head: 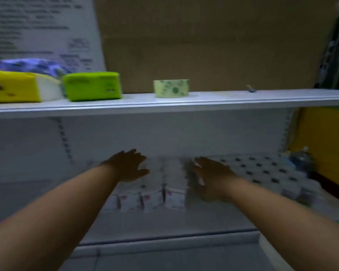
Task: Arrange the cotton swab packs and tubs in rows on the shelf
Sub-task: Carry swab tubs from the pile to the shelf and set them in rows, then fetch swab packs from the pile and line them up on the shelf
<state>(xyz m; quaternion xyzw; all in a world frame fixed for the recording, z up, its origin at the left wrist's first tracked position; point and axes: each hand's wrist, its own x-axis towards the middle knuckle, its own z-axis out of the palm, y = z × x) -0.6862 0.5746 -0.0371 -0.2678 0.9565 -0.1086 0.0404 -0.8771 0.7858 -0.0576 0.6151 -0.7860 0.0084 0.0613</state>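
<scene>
Several white cotton swab packs (155, 198) with pink marks stand in rows on the lower white shelf (164, 225). My left hand (127, 165) is stretched out flat at the left side of the rows, fingers straight, over the back packs. At the right side of the rows my right hand (211, 173) also has straight fingers, its palm against the packs. Neither hand holds anything. The picture is blurred, so I cannot tell exactly where the hands touch.
White rolls with dark centres (266, 171) fill the lower shelf to the right, with a plastic bottle (301, 159) behind them. The upper shelf (204, 102) carries a yellow pack (18, 87), a green pack (92, 86) and a pale green tub (171, 88).
</scene>
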